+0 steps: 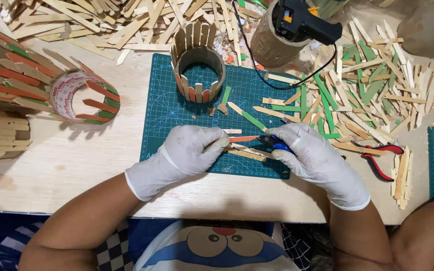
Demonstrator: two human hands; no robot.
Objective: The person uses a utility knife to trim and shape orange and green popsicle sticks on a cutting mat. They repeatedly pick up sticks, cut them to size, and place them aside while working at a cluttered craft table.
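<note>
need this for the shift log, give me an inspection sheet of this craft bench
surface: pale wooden table with a green cutting mat under the hands
job's things: orange stick held by left hand; blue-handled cutter in right hand, its tip at the stick; more sticks lie under the hands
clutter: loose plain and green sticks heaped to the right and along the back; half-clad cardboard ring on the mat; red-handled pliers
grip: both hands gloved and closed on their items
cables: black cord from the glue gun crosses the mat
surroundings: another person's arm at lower right
</note>
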